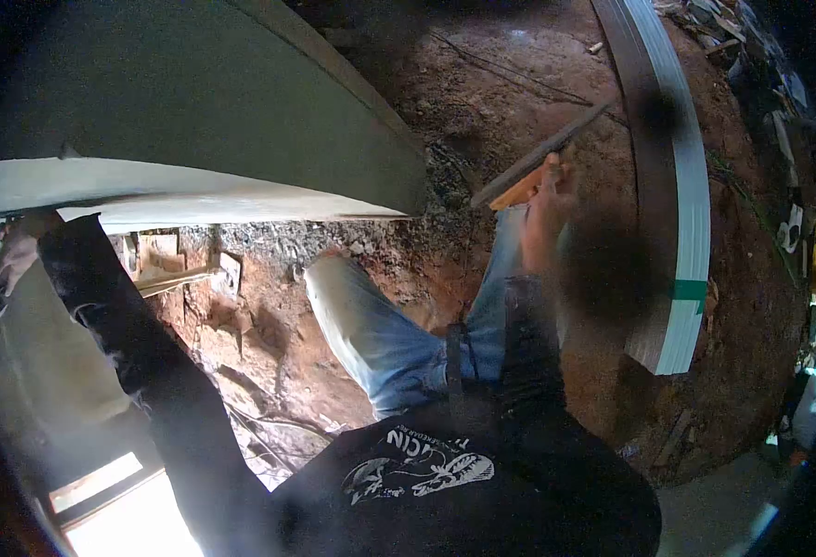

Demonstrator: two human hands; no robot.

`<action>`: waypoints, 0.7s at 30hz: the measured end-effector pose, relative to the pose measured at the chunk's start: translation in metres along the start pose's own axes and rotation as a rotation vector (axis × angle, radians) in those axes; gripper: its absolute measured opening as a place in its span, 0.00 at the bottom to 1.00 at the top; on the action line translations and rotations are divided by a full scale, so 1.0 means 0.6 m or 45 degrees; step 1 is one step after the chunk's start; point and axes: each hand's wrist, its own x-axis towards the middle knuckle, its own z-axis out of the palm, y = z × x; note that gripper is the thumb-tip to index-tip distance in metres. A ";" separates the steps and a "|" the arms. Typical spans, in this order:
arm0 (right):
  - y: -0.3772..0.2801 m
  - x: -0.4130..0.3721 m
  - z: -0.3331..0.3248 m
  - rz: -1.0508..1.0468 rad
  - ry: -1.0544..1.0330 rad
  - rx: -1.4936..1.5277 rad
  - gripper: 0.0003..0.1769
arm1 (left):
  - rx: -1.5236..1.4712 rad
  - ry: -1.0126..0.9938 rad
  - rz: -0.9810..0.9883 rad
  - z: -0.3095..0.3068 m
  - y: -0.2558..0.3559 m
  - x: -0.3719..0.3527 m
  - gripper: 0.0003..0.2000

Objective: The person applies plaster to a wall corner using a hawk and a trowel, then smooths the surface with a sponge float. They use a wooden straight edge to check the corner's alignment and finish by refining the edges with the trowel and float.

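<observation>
Holds, with the bare right grip (545, 206), a long, narrow, dark grey bar with an orange-brown wooden piece (516, 193) along its near end. Has the right grip closed on this wooden piece, just beyond the jeans-clad right knee (508, 227). Slants the long, narrow, dark grey bar (547, 151) away to the upper right, towards a stack of long, flat white and brown strips (691, 204), bound near the lower end with a green band (690, 291).

Reaches far out to the side with the bare left grip (24, 249), black sleeve (115, 306) and all, to just under the pale lower edge (204, 193) of a large, smooth, grey-green slab-like surface (213, 102). Cannot tell how far open the left grip is, or whether it has hold of anything, in the shadow there.

Crouches or sits low, with knees apart, over rough reddish-brown earth (751, 371). Shows, between the left sleeve and the left knee (334, 288), pale wooden pieces (159, 253) and a thin stick ending at a small pale plate (229, 275). Shows, nearer the body, dark cables (282, 422) lying loose on the ground.
</observation>
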 end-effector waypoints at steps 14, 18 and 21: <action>0.011 -0.026 0.061 -0.165 0.013 0.036 0.25 | 0.223 -0.140 -0.034 -0.031 0.018 0.002 0.25; 0.063 0.028 0.082 -0.018 -0.073 -0.073 0.21 | 0.586 -0.386 -0.025 -0.087 0.083 -0.017 0.25; 0.132 0.040 0.079 0.079 -0.141 -0.131 0.19 | 1.022 -0.658 0.130 -0.141 0.195 -0.092 0.25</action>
